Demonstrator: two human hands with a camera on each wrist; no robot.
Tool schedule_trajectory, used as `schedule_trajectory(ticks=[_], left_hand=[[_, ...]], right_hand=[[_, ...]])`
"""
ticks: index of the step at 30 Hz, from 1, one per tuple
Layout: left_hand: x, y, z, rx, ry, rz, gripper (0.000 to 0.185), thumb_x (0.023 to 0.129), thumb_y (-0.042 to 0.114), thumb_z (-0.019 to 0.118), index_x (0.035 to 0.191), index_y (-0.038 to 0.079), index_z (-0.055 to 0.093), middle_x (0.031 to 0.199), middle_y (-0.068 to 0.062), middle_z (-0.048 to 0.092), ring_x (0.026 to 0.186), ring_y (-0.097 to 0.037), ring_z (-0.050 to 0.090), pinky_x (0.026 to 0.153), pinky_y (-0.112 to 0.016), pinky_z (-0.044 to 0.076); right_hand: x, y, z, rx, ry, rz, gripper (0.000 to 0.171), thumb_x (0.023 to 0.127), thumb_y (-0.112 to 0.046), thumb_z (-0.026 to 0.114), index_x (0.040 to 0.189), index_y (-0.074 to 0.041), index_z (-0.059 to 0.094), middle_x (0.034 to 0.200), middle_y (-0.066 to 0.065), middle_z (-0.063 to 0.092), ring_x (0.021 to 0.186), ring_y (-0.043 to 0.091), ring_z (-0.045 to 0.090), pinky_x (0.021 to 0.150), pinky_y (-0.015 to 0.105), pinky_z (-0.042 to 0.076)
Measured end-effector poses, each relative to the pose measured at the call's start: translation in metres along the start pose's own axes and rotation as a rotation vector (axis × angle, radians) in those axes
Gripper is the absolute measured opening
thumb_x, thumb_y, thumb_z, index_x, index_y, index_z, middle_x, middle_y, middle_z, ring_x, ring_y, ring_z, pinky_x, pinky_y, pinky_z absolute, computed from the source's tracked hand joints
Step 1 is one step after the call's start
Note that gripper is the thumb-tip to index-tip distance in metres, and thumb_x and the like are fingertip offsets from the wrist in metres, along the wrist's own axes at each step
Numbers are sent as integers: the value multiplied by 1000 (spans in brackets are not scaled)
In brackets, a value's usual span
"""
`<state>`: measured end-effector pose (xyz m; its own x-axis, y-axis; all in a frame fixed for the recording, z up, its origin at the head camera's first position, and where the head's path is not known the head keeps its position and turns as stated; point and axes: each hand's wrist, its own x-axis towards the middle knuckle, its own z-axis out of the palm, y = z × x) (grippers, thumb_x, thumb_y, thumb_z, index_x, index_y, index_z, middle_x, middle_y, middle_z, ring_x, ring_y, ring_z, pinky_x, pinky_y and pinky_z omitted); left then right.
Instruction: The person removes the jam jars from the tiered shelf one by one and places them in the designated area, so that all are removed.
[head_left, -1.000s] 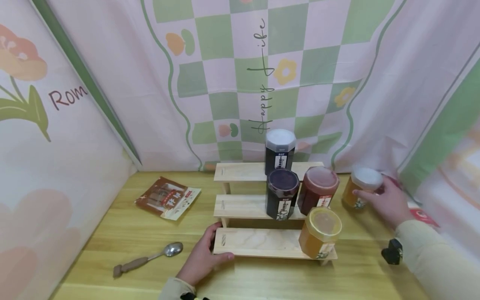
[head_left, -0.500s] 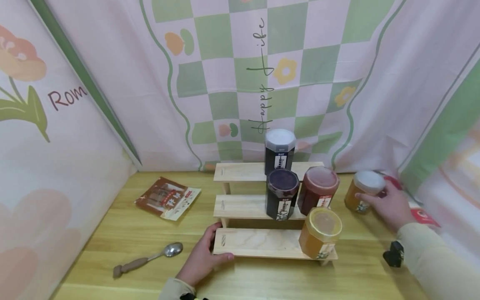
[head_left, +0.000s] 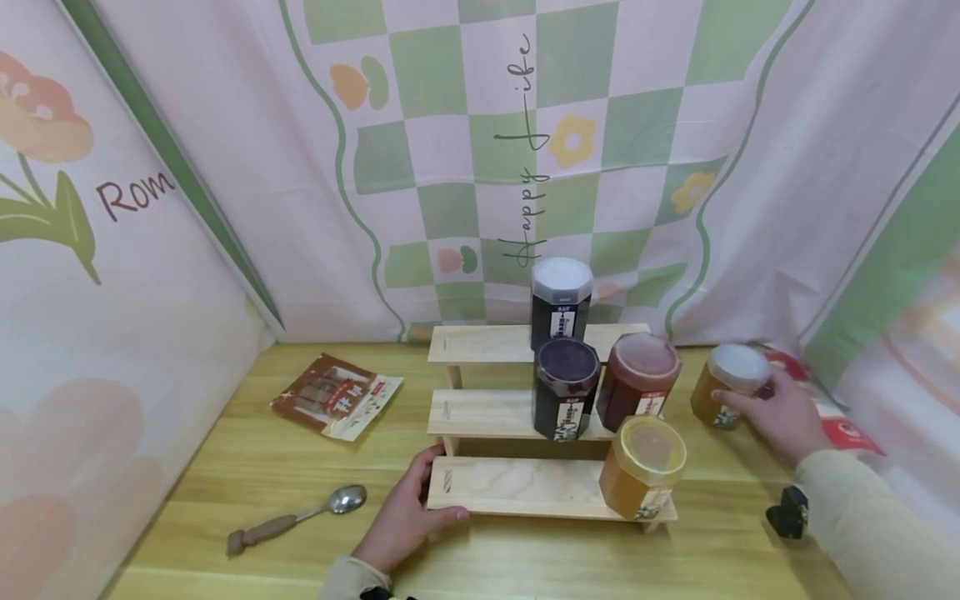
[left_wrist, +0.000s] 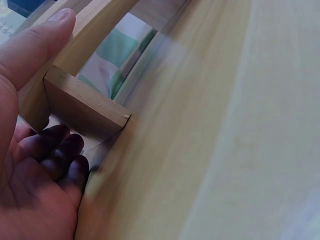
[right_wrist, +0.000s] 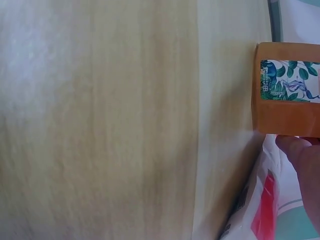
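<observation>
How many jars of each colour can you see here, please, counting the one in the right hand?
Black jars: 2
Red jar: 1
Orange jars: 2
Total: 5

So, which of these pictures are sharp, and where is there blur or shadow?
Head view: mostly sharp, evenly lit, straight edges bowed near the borders. Left wrist view: the table is smeared and soft, the fingers lie in dark shadow under the wooden shelf. Right wrist view: table washed out, jar label readable.
</observation>
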<state>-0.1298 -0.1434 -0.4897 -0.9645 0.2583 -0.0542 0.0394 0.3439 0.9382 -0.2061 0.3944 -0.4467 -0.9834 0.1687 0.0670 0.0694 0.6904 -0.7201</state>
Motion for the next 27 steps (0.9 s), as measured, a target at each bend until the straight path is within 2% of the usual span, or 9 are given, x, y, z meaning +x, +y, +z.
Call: schedule_trajectory(ticks=[16, 27], left_hand=[[0, -1, 0, -5, 0, 5, 102, 70, 37, 89, 154, 17, 34, 145, -15, 51, 130, -35, 51, 110, -57, 39], [0, -1, -1, -23, -10, 7, 100, 71, 37, 89, 153, 19, 34, 145, -14, 51, 129, -35, 52, 110, -56, 40]], right_hand=[[7, 6, -3, 67, -56, -9, 93, 93, -45, 70, 151, 11, 24, 145, 42, 35, 128, 62, 36, 98, 76, 33], [10, 1, -4, 11, -64, -38, 92, 94, -47, 68, 150, 11, 26, 142, 43, 38, 126, 63, 38, 96, 76, 34]])
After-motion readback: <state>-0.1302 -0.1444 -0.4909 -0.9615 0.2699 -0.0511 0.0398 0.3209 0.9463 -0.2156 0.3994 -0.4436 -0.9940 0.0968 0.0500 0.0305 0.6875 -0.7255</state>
